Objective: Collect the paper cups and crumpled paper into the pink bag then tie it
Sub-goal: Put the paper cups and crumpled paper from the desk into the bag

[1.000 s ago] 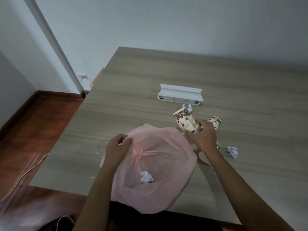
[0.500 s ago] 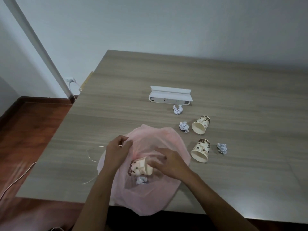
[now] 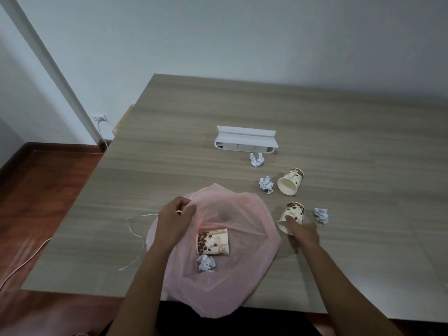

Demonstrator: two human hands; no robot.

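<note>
Left hand pinched pink bag rim open; right hand, blurred, grip unclear, reached lower-right cup; should grasp its wall gently.

There is just one camera. It sits on the person's head and looks forward and down. The desk fills the middle, seen from above and from its near edge. The two hands, the left hand and the right hand, are close, low in the picture. The wall is far off at the top. The floor shows on the left.
</note>
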